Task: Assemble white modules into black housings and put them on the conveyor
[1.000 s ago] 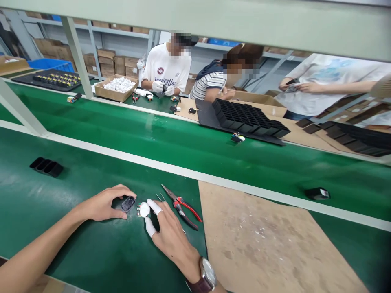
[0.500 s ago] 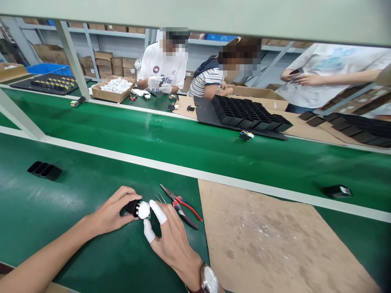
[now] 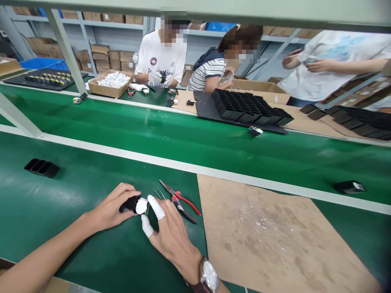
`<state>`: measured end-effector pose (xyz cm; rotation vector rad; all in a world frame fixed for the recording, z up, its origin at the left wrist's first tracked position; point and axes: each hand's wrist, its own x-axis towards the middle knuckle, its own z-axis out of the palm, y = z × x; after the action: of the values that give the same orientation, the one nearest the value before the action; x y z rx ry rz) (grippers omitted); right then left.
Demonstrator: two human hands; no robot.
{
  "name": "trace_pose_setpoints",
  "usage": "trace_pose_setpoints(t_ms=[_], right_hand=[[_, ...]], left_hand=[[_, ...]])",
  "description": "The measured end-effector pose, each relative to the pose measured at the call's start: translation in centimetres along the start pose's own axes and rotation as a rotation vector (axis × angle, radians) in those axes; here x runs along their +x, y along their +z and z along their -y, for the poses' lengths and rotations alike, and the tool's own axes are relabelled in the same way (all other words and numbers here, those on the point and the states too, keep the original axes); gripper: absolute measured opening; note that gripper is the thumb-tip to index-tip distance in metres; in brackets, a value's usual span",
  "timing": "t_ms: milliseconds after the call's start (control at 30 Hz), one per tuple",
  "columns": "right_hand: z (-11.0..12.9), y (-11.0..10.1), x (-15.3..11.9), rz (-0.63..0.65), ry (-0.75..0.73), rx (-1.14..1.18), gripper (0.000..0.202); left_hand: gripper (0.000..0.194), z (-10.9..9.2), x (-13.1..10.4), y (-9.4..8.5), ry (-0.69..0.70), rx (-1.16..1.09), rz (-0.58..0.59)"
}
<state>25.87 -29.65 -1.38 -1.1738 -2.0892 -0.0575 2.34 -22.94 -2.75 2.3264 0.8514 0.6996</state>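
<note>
A small black plastic housing (image 3: 131, 203) lies on its side in my left hand (image 3: 113, 209), between thumb and fingers, its mouth facing right. At that mouth a green circuit board with a round white part (image 3: 141, 206) on top sits partly in the housing. My right hand (image 3: 171, 232) pinches the board's right end between thumb and index finger, both in white finger cots. Just beyond the right hand lie long-nose pliers (image 3: 180, 201) with red and black handles, slightly spread. Thin metal tips, perhaps tweezers (image 3: 159, 193), show beside the pliers, the rest hidden by my hand.
Three black housings (image 3: 42, 167) stand at left; stained cardboard (image 3: 269, 232) covers the bench at right. On the green belt (image 3: 152, 134) ride a black housing (image 3: 350, 186) and small assemblies (image 3: 255, 131). Across it, co-workers handle parts near a box of white pieces (image 3: 111, 83).
The circuit board has gone a little deeper into the black housing, its red and white parts now mostly covered. Pieces on the belt have shifted right. The view has tilted slightly.
</note>
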Motion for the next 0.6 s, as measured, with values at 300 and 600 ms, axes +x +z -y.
trace_pose_setpoints(t_ms=[300,600], right_hand=[[0.2,0.0,-0.1,0.064,0.019,-0.015,0.064],[-0.8,0.2,-0.7,0.013,-0.01,0.202,0.036]], left_hand=[[0.053,-0.1,0.0,0.3,0.02,-0.009,0.035],[0.056,-0.3,0.0,0.4,0.04,-0.08,-0.002]])
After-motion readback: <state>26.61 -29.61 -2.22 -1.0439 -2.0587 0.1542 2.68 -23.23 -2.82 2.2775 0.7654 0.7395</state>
